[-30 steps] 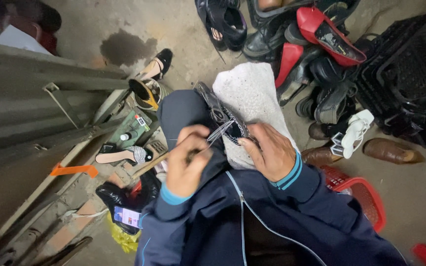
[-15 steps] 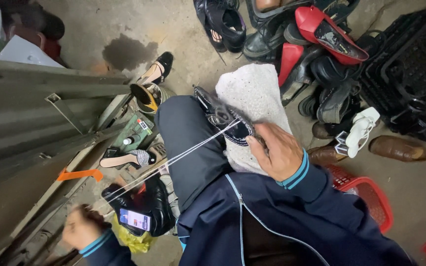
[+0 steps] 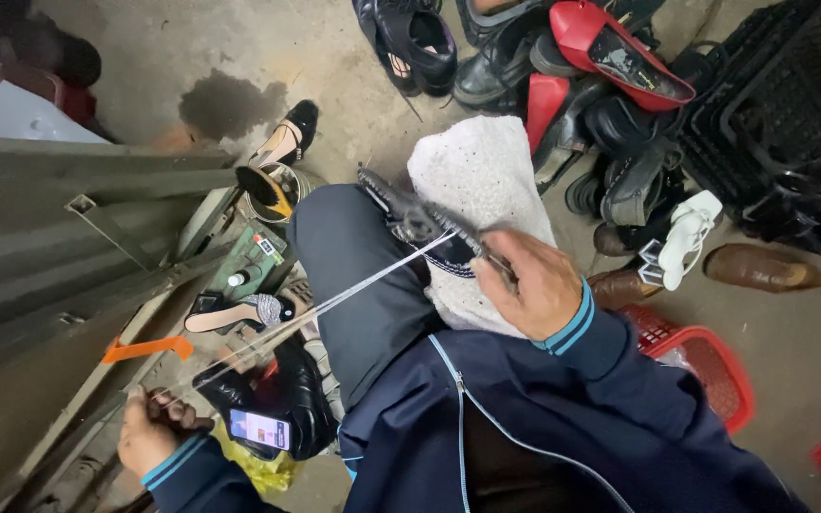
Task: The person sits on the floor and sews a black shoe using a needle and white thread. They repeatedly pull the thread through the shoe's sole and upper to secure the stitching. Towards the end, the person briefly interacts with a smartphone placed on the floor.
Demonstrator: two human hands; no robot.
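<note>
Hand-stitching a dark shoe on the lap, with the thread drawn out taut to the left.

Since half a second earlier, the left hand [image 3: 149,432] has travelled slightly farther out and down, so the pale thread [image 3: 306,313] runs longer and straighter across the knee; the right hand [image 3: 536,285] and the shoe have hardly shifted. The white cloth [image 3: 482,176] covers the right thigh, and the dark shoe [image 3: 420,226] lies on it, sole edge up. The left arm is stretched low beside the leg, its fingers [image 3: 178,413] curled shut around the thread's end. The right hand rests palm-down on the shoe, its fingers [image 3: 505,249] pressed together and pinning the shoe against the cloth.
</note>
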